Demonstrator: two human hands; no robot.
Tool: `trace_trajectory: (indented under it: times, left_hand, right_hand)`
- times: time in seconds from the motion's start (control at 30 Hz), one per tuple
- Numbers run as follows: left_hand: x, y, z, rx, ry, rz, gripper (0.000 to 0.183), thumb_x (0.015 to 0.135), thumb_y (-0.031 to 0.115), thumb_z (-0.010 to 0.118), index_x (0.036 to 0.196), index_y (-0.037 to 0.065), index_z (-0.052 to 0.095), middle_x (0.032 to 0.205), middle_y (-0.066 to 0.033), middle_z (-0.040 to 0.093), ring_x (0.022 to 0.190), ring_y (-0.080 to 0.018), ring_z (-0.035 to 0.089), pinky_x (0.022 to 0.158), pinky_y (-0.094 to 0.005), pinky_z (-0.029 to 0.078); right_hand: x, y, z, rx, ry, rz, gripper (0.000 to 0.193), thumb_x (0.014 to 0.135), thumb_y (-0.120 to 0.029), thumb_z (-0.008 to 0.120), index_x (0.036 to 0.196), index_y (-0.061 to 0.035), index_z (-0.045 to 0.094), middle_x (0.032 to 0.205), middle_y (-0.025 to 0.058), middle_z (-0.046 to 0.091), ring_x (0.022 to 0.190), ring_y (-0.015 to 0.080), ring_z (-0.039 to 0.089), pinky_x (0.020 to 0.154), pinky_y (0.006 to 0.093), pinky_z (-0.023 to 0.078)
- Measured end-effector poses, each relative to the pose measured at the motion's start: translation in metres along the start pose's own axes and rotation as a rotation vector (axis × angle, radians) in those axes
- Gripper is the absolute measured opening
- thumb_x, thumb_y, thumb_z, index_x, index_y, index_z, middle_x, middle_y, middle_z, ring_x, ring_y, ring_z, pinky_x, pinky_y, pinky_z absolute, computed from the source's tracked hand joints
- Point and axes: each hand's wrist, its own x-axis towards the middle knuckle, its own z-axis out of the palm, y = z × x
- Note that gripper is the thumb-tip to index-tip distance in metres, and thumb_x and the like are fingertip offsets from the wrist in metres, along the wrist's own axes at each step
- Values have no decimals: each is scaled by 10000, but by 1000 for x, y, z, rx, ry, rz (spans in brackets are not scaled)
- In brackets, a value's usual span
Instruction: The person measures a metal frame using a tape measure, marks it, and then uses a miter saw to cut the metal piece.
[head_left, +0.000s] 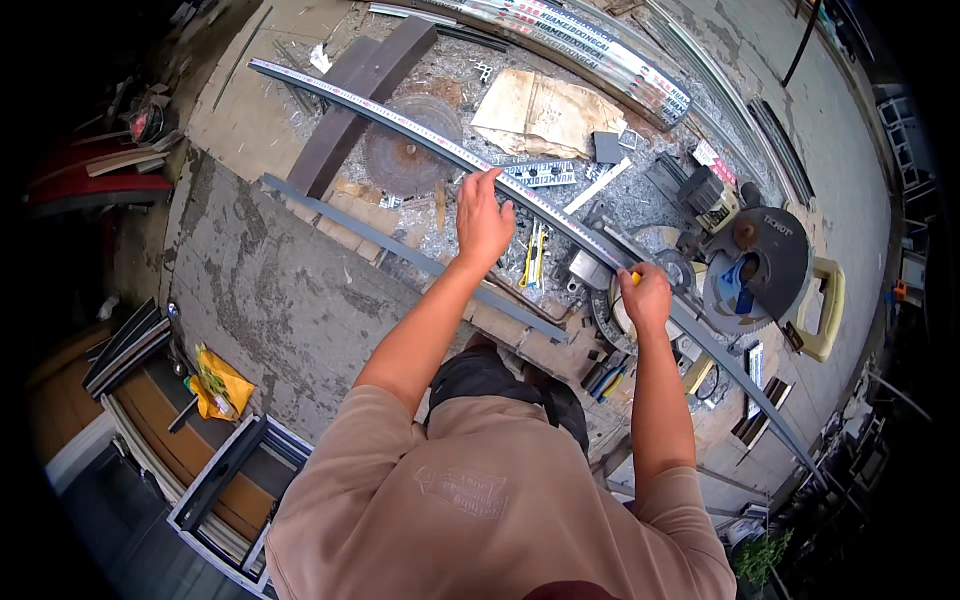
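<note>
Bench (225, 115): metal shavings (640, 185) spread beyond my hands.
Left hand (485, 215): fingertips at the grey bar (745, 377); I cannot tell if they grip.
Right hand (647, 298): closed on a yellow object (636, 279), mostly hidden.
Measuring tape (400, 122): lies along the bar, from right hand past left.
Saw (765, 255): right of my right hand.

The long profile (742, 374) is smooth metal with a low sheen. The measuring tape (400, 121) looks smooth. The circular blade (398, 165) is dull, stained metal. The sheet (540, 115) is creased, matt, paper-like. Glossy film (572, 38) covers the bundled profiles (664, 95). The saw handle (824, 312) resembles smooth plastic; the shirt (400, 520), matt cloth.
</note>
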Motion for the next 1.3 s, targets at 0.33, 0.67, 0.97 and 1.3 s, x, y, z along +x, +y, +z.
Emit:
trace_trajectory:
  times: [0.33, 0.67, 0.97, 1.3]
  left_hand:
    - [0, 35, 34, 355, -307, 424, 693, 817, 70, 858, 1461, 125, 610, 1543, -209, 510, 1519, -411, 419, 1276, -529, 330]
    - [13, 27, 80, 590, -512, 578, 445, 854, 208, 841, 1274, 172, 698, 1144, -60, 712, 1219, -296, 649, 1218, -571, 396]
    - [31, 35, 72, 611, -640, 577, 396, 846, 257, 849, 1205, 161, 713, 1068, -71, 748, 1131, -320, 695, 1109, -537, 483]
    - [53, 25, 50, 601, -662, 527, 489, 810, 233, 884, 1280, 178, 764, 1137, -97, 769, 1122, -358, 677, 982, -467, 539]
  right_hand:
    - [-12, 64, -20, 103, 29, 120, 360, 902, -413, 827, 989, -69, 769, 1023, 195, 754, 992, 410, 720, 876, 509, 562]
    - [-35, 132, -30, 77, -4, 309, 436, 900, -508, 805, 1006, -86, 787, 954, 221, 776, 951, 436, 745, 845, 527, 583]
    - [-48, 180, -35, 45, 69, 379, 422, 904, -474, 816, 1040, -75, 790, 1054, 178, 757, 1009, 390, 733, 882, 501, 580]
    - [-51, 209, -45, 16, 81, 391, 426, 909, -480, 814, 1026, -73, 766, 1068, 165, 761, 1039, 390, 726, 895, 498, 571]
